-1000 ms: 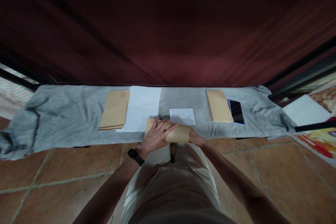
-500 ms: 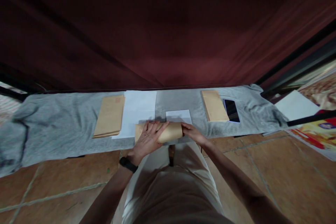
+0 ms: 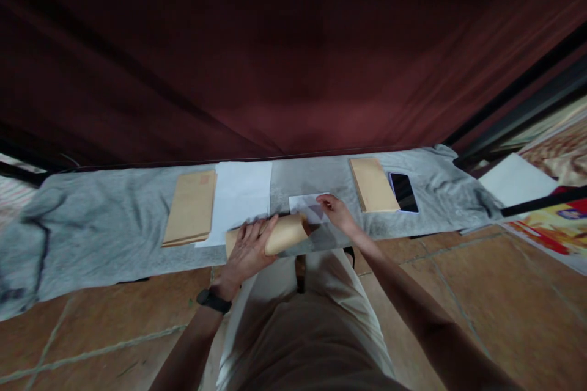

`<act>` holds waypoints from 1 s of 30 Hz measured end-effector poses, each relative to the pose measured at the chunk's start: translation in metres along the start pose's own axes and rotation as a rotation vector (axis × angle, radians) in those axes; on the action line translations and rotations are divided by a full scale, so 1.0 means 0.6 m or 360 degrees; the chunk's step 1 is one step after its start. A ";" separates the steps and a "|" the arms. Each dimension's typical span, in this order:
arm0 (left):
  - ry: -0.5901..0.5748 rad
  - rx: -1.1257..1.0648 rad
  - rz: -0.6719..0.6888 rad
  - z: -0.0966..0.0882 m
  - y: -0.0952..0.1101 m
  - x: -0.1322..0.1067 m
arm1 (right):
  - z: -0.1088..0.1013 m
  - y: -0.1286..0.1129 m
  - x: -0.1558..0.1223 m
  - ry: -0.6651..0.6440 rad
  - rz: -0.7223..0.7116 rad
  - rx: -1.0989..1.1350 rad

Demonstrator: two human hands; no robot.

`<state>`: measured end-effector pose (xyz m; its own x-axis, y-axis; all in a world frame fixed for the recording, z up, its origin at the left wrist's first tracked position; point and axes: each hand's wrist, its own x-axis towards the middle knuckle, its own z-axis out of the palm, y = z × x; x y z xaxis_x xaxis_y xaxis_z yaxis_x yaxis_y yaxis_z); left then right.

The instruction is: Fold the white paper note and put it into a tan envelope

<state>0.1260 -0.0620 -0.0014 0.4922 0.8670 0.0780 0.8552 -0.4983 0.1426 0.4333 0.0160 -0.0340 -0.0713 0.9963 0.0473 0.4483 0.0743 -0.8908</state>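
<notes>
A brown paper envelope point(image 3: 288, 233) lies at the near edge of the cloth, its right end bulging open. My left hand point(image 3: 251, 249) grips it across the left part, fingers over the far side and thumb on the near side. Just beyond its open end lies a small white paper point(image 3: 306, 206), which looks folded. My right hand point(image 3: 335, 211) is at that paper's right edge, fingertips close together on it. The underside of the pinch is hidden.
Grey cloth point(image 3: 114, 214) covers the narrow bench. A stack of brown envelopes point(image 3: 190, 208) and white sheets point(image 3: 243, 192) lie to the left. Another envelope stack point(image 3: 373, 184) and a phone point(image 3: 403, 192) lie to the right. A dark red curtain point(image 3: 293, 73) hangs behind.
My right hand has left the envelope's right end and moved forward to the small white paper. The envelope, under my left hand, has shifted slightly left and tilted.
</notes>
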 end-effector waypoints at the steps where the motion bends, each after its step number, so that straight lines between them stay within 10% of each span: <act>1: -0.0004 -0.0006 -0.0012 0.001 -0.001 0.000 | 0.001 -0.002 0.012 0.0004 -0.0059 -0.0154; 12: 0.0031 -0.0075 -0.0110 0.012 -0.017 -0.023 | 0.022 -0.041 0.090 -0.0636 -0.0054 -0.1230; 30: 0.0100 -0.0252 -0.0342 0.013 -0.058 -0.038 | -0.046 -0.019 0.086 -0.0520 0.0005 -0.0355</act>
<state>0.0860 -0.0646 -0.0157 0.2871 0.9537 0.0896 0.9005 -0.3006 0.3144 0.4492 0.0676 -0.0091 -0.3330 0.9334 -0.1337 0.6289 0.1142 -0.7690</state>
